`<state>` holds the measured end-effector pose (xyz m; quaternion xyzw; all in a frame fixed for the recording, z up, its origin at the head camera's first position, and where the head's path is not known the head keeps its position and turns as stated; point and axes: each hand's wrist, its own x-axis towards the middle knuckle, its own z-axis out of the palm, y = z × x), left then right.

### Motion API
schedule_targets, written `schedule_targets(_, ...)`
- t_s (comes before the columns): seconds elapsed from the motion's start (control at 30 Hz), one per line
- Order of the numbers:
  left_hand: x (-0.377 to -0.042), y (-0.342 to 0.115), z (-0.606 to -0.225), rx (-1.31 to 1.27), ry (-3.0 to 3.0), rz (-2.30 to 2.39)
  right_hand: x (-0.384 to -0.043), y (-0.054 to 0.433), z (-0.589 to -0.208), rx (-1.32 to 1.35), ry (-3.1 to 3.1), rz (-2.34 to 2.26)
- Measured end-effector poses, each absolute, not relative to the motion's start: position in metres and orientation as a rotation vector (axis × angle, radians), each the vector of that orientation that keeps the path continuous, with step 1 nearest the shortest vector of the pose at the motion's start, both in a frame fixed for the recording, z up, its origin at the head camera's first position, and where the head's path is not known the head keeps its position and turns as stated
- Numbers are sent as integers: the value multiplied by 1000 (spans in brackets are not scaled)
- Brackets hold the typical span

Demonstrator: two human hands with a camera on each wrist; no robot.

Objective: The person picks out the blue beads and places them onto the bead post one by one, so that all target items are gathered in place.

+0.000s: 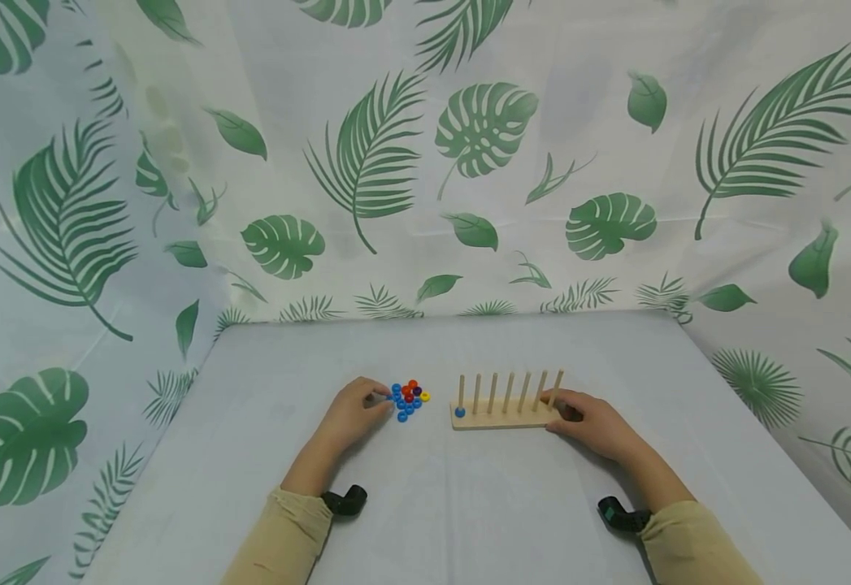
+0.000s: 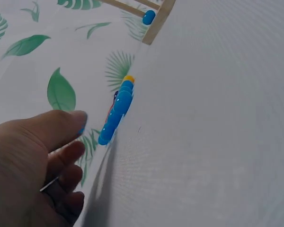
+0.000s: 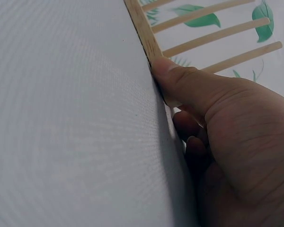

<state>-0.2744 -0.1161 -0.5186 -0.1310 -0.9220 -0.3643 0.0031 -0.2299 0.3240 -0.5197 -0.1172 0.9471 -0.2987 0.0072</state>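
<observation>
My left hand (image 1: 353, 414) is at the left side of a small pile of beads (image 1: 403, 404), mostly blue, with some red, orange, yellow and dark purple ones. Between its thumb and index finger it pinches a blue bead (image 2: 81, 130), mostly hidden behind the thumb. To the right lies a wooden peg board (image 1: 505, 422) with a row of several upright pegs. One blue bead (image 1: 459, 413) sits at the bottom of the leftmost peg. My right hand (image 1: 597, 423) grips the board's right end, its thumb (image 3: 166, 75) along the front edge.
The board and beads rest on a white-covered table (image 1: 454, 504). Behind it and on both sides hang white sheets (image 1: 396, 268) printed with green leaves. A black wrist device (image 1: 347, 500) is worn at the left cuff, another black device (image 1: 621, 515) at the right.
</observation>
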Motion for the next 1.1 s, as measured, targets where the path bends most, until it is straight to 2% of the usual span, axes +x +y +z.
schedule_targets(0.27, -274, -113, -502, -410, -2882, -1177, -230, 324, -520, -369, 2970, -918)
schedule_targets(0.77, -279, -87, -455, -759, -2776, -1165, -231, 322, -519, -355, 2971, -924)
schedule_targets(1.1, -280, -61, -444, -882, -2743, -1115, -229, 322, -518, -365, 2961, -939)
